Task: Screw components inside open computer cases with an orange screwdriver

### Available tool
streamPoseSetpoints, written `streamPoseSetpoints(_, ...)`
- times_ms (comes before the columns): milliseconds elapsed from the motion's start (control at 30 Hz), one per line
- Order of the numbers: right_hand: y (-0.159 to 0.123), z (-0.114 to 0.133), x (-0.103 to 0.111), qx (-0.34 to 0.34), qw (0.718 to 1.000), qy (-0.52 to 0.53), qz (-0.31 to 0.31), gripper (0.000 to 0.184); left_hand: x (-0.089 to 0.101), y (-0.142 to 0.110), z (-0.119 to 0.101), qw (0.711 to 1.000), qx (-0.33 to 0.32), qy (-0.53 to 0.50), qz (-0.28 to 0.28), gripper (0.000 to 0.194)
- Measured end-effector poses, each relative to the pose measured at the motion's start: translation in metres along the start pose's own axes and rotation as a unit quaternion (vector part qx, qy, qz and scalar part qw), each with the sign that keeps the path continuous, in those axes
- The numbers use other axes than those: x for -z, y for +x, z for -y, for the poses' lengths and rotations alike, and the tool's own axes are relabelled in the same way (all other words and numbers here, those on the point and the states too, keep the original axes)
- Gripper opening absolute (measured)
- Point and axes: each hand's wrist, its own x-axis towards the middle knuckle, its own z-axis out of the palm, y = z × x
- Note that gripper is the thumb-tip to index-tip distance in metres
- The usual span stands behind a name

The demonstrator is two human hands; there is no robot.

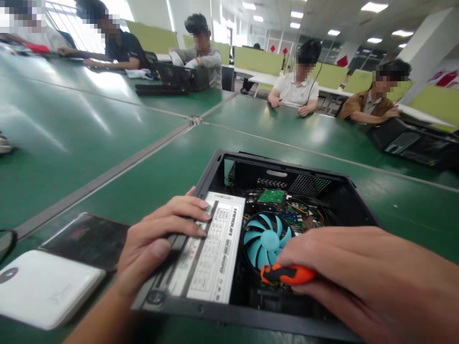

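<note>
An opened black computer case [283, 319] lies on the green table before me. My left hand [158, 234] rests over the case's left edge, fingers spread onto the labelled silver power supply [215, 253]. My right hand [344, 267] reaches in from the right, closed around the orange and black handle of a screwdriver [289, 274]. The handle sits beside the lower right of a cooling fan [268, 240] with light blue blades. The screwdriver's shaft and tip are hidden. Behind the fan, a green circuit board [271, 196] and several coloured cables show.
Left of the case lie a white box-like device [46, 286] and a dark flat glossy object [89, 239]. Several people sit around the table. Other black computer cases stand at the far right [416, 141] and far left [172, 76].
</note>
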Motion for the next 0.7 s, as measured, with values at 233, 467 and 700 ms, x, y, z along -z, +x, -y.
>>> streamPoseSetpoints(233,0.040,0.002,-0.027,-0.020,0.993,0.038,0.114,0.015,-0.005,-0.002,-0.006,0.999,0.025,-0.014,-0.023,0.035)
streamPoseSetpoints(467,0.045,0.009,-0.028,-0.012,0.993,0.040,0.114,0.005,-0.007,-0.002,-0.007,0.998,0.034,-0.027,-0.035,0.034)
streamPoseSetpoints(700,0.045,0.007,-0.018,-0.057,0.991,0.049,0.109,0.013,-0.007,-0.001,-0.005,0.999,0.023,-0.020,-0.039,0.035)
